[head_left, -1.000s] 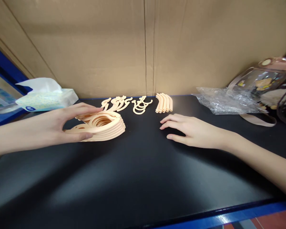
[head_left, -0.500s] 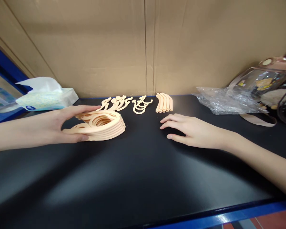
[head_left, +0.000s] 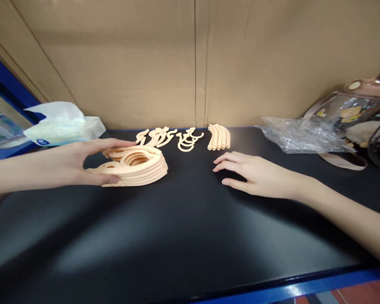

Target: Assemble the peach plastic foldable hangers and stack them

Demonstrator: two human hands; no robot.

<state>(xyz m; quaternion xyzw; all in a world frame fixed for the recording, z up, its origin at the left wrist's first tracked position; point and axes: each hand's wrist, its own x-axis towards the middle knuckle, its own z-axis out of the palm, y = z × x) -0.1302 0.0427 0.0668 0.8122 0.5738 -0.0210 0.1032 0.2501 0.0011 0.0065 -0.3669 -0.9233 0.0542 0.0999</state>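
Observation:
My left hand (head_left: 72, 164) is around a stack of curved beige plastic pieces (head_left: 142, 171), which look like hanger parts. The thumb presses on the near side and the fingers reach over the far side; the stack sits on the black tabletop. My right hand (head_left: 245, 172) rests on the table to the right, palm down, fingers apart and holding nothing. Beyond the hands lie several narrow curved beige pieces (head_left: 160, 137), a small pile of beige hooks (head_left: 187, 139) and a row of short curved beige tubes (head_left: 219, 137). The tubes are nearest to my right hand.
A tissue pack (head_left: 66, 130) stands at the back left. At the back right lie a crumpled clear plastic bag (head_left: 297, 135) and a transparent bag with a strap (head_left: 351, 109). A cardboard wall (head_left: 129, 63) closes off the back; a blue edge (head_left: 304, 291) runs along the front.
My left hand has risen very slightly at the wrist, with its thumb still against the stack. The right hand stays where it was. The whole view has shifted a little.

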